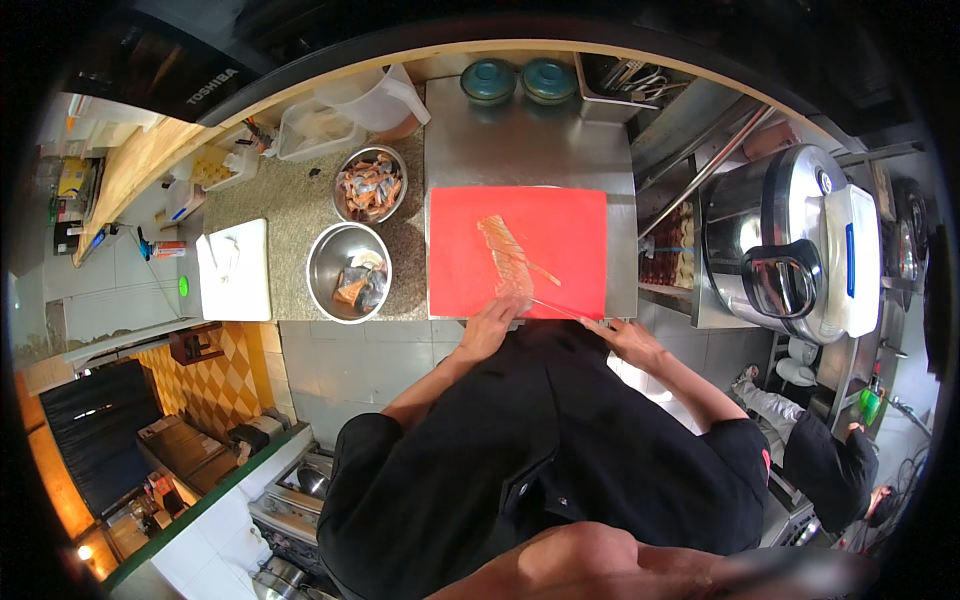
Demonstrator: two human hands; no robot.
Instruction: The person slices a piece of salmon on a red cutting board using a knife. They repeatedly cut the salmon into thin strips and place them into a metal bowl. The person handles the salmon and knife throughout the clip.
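An orange salmon fillet [506,258] lies lengthwise on the red cutting board [570,225], with a thin strip [544,273] of the fish beside its right edge. My left hand [492,325] presses its fingertips together on the fillet's near end. My right hand [632,342] is closed round the handle of a knife [560,310], at the board's near right corner. The narrow blade points left toward the fillet's near end, close to my left fingers. The handle is mostly hidden by my hand.
Left of the board stand two steel bowls: a far one [398,208] full of salmon scraps and a nearer one [313,275] with skin pieces. A white board [238,290] lies farther left. Two lidded teal pots [488,82] stand behind. A large steel cooker [735,235] and another person [825,465] are at right.
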